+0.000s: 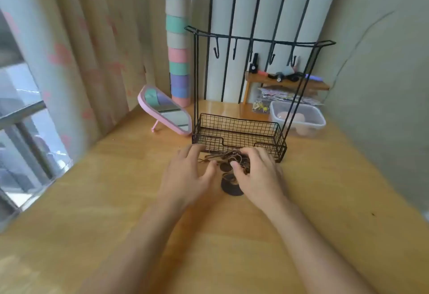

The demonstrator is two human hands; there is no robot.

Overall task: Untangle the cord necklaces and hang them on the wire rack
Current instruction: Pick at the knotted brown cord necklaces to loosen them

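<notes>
Wooden table (111, 201) | left fingers (189, 154) wide | right fingers (254, 155) on cords (222, 155), grip unclear | curtain (92, 50)

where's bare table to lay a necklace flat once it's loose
Bare wood lies left of the left hand, between the mirror and the table edge, and right of the right hand, in front of the plastic box. Crowded: between the hands, where the tangle of necklaces lies before the rack, and around the small shelf.

Wooden bench (92, 201). Pink-framed mirror (166, 110) tilted on stand, back left, beside tall stack of pastel cups (178, 61). Small wooden shelf (262, 80) with cosmetics, back right; clear plastic container (313, 129) in front. Patterned curtain (81, 50) along left — window (23, 119) beyond.
</notes>
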